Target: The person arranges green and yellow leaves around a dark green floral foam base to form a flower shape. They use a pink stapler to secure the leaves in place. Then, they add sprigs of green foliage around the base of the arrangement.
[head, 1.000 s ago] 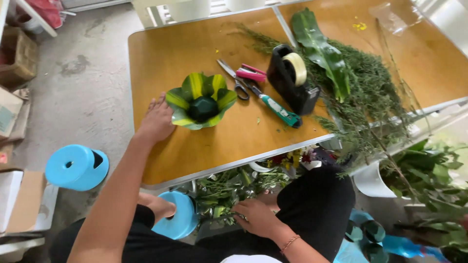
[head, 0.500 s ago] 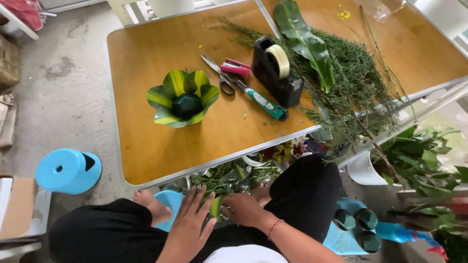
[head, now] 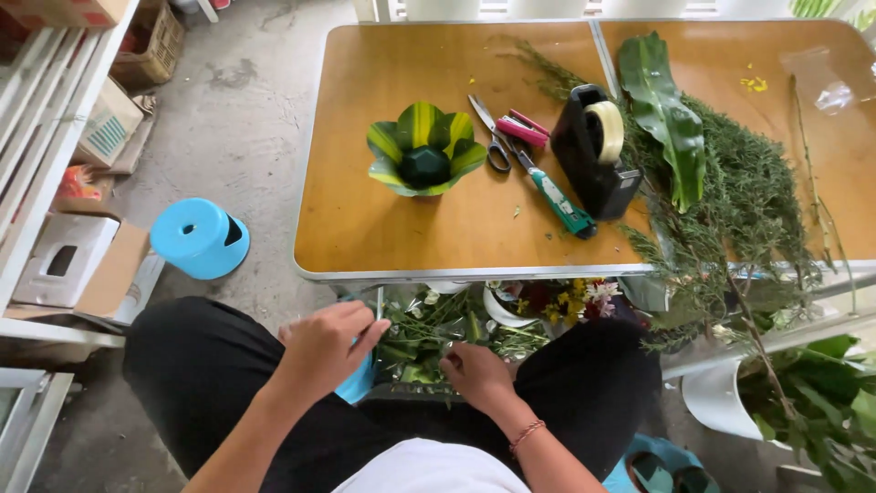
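Flower stems (head: pixel 429 333) half hidden under table (head: pixel 456 265), left hand (head: pixel 327 345) pinching one stem — right hand (head: pixel 474 372) among them, grip unclear.

Soft daylight fills the room, and nothing I see is very dark or very bright. My tabletop (head: pixel 411 228) shines a little, with a pale glow near the far edge. The leaf cup (head: pixel 424 151) drops only a small, soft shadow. It is darker under the tabletop, where my hands are. My left hand (head: pixel 328 347) looks a bit blurry. The shelf (head: pixel 36 183) at the side leans and bends near the edge. The middle looks sharp and clear.
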